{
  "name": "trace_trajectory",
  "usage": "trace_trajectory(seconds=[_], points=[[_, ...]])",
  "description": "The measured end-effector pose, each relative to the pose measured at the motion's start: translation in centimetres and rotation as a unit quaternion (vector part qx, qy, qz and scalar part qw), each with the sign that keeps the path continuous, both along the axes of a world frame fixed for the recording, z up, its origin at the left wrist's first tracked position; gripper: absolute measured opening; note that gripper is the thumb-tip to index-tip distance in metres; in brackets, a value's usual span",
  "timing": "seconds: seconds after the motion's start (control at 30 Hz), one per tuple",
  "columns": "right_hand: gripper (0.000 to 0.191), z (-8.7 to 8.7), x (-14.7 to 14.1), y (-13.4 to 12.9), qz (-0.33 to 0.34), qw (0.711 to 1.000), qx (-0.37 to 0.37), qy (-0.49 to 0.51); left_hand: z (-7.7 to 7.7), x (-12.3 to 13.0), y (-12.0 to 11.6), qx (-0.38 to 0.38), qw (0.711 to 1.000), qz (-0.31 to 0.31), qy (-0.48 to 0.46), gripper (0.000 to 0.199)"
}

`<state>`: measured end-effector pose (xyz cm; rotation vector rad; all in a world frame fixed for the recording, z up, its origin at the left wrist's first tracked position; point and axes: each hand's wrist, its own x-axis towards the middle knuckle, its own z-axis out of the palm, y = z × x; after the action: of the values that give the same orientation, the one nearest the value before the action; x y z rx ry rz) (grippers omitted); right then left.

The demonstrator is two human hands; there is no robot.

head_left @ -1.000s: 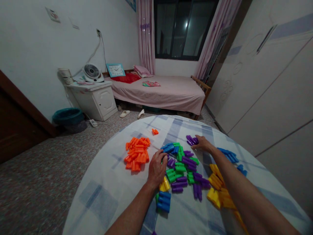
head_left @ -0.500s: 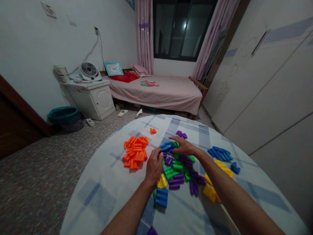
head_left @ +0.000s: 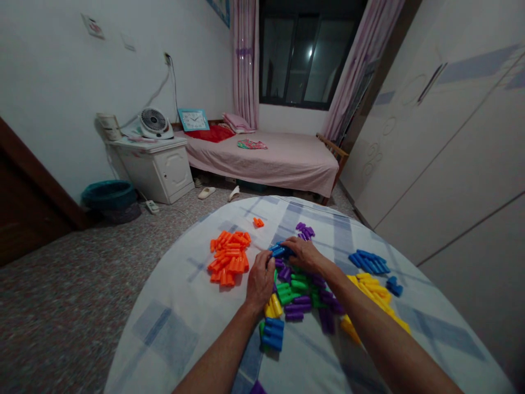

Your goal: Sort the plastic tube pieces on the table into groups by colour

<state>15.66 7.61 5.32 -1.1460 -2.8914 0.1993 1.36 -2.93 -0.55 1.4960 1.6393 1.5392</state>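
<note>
Blue blocks [head_left: 278, 250] lie at the far end of a mixed pile, between my two hands. My left hand [head_left: 261, 276] is at their left side with its fingers curled; what its fingertips hold, if anything, is hidden. My right hand [head_left: 302, 253] reaches over the blue blocks from the right, fingers bent down onto them. Nearer to me are green blocks [head_left: 286, 293] and purple blocks [head_left: 298, 307]. Yellow blocks [head_left: 273, 306] and a blue block [head_left: 273, 334] lie below my left hand.
Orange blocks [head_left: 229, 257] are heaped at the left on the round table [head_left: 180, 317]. Yellow blocks [head_left: 375, 293] and blue blocks [head_left: 369, 261] lie at the right, and more purple blocks [head_left: 305, 231] at the back. A bed [head_left: 262, 158] stands beyond.
My right hand has come down and closed in on the blue blocks, with its fingers drawn together. A few more purple blocks show at the back. The view has shifted slightly.
</note>
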Motion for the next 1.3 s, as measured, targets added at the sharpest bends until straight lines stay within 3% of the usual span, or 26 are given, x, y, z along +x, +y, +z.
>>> trace_trajectory(seconds=[0.23,0.37,0.57,0.87,1.07,1.2,1.3], points=[[0.039,0.7,-0.1,0.8,-0.042,0.989,-0.021,0.137,-0.3,0.1,0.3,-0.003,1.0,0.023,0.018,0.03],[0.043,0.9,-1.7,-0.1,-0.018,0.997,-0.025,0.075,-0.7,0.0,0.3,-0.022,0.999,0.038,0.013,0.034],[0.053,0.1,-3.0,-1.0,-0.035,0.998,-0.016,-0.044,-0.8,0.0,0.3,-0.028,0.999,0.03,0.012,0.035],[0.043,0.1,-3.8,0.2,-0.062,0.994,-0.085,-0.033,-0.9,0.0,0.4,-0.028,0.999,0.027,0.022,0.036],[0.043,-0.4,-3.7,1.0,-0.108,0.989,-0.099,0.024,-0.9,0.0,0.3,-0.03,0.999,0.029,0.033,0.036],[0.037,0.2,-2.6,1.0,-0.119,0.981,-0.121,0.088,-0.6,0.0,0.2,-0.03,0.998,0.032,0.039,0.036],[0.036,1.2,-0.6,0.6,-0.143,0.943,-0.221,0.204,-0.5,0.1,0.2,-0.03,0.998,0.034,0.043,0.035]])
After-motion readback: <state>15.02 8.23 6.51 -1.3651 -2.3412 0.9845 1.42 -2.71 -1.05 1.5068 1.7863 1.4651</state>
